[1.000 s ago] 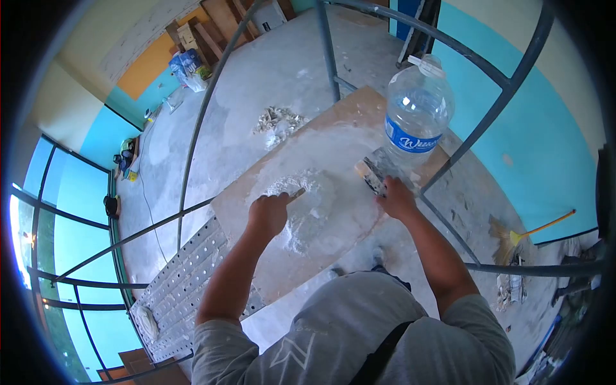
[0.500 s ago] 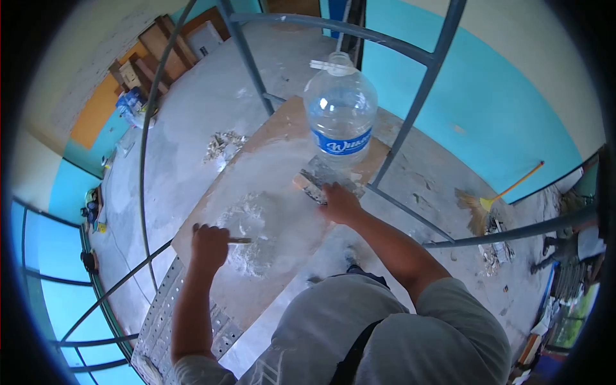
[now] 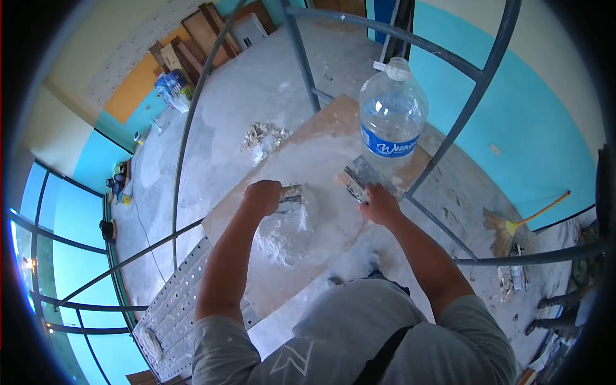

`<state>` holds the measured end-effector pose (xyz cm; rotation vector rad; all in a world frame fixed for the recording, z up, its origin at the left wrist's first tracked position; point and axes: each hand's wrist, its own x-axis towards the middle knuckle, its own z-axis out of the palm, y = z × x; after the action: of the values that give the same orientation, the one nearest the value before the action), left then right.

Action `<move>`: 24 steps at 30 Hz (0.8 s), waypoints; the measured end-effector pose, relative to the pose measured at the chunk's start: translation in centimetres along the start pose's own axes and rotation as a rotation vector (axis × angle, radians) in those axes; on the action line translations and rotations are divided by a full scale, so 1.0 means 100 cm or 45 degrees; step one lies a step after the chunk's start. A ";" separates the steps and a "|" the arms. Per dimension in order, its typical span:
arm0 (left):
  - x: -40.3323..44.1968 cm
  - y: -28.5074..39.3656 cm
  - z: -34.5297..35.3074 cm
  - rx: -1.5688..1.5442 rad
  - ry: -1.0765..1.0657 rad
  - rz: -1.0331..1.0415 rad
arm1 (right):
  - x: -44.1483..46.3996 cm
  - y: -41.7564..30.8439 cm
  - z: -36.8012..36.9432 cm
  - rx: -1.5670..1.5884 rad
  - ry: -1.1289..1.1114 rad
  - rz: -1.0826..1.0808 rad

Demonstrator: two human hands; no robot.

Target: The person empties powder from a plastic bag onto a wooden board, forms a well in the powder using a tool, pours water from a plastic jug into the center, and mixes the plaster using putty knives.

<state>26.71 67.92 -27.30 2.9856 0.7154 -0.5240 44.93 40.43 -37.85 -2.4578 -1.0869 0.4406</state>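
My left hand (image 3: 262, 197) is closed around the handle of a putty knife (image 3: 290, 204), whose wide blade is at the upper part of a white powder heap (image 3: 280, 245). My right hand (image 3: 382, 205) grips a flat trowel (image 3: 366, 173) with a block-like handle. The trowel lies low over the board, just in front of a large clear water bottle (image 3: 393, 109) with a blue label. Heap and bottle rest on a dusty brown board (image 3: 330, 131). Some white material clings to the putty knife's blade.
Grey scaffold bars (image 3: 385, 33) surround the board. Below its left side is a perforated metal plank (image 3: 173, 314). Down on the floor are a debris pile (image 3: 263, 140), a broom (image 3: 513, 226) and stacked wood boards (image 3: 205, 38) by the wall. A person's legs (image 3: 558, 308) show at far right.
My left hand has moved up and over the powder heap, and the knife's blade now shows broad side. The right hand still holds the trowel by the bottle. The whole view has shifted.
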 end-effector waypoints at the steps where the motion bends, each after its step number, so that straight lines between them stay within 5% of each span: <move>1: 0.002 -0.009 0.002 -0.006 0.043 -0.027 | 0.003 0.000 -0.001 -0.012 0.024 -0.007; 9: -0.032 -0.045 0.002 -0.183 -0.085 -0.393 | -0.001 -0.005 -0.007 -0.007 -0.015 -0.007; 12: -0.062 -0.032 -0.020 -0.454 0.071 -0.402 | -0.001 -0.003 -0.005 -0.005 -0.007 -0.012; 18: -0.069 -0.013 -0.011 -0.048 0.289 0.010 | 0.001 -0.003 -0.003 -0.035 -0.022 -0.004; 24: -0.080 -0.018 0.015 0.012 0.146 0.014 | 0.002 0.001 0.000 -0.065 -0.009 -0.009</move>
<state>18.73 65.87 -26.02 3.0473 0.7053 -0.3589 45.06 40.51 -37.92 -2.4977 -1.1227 0.4242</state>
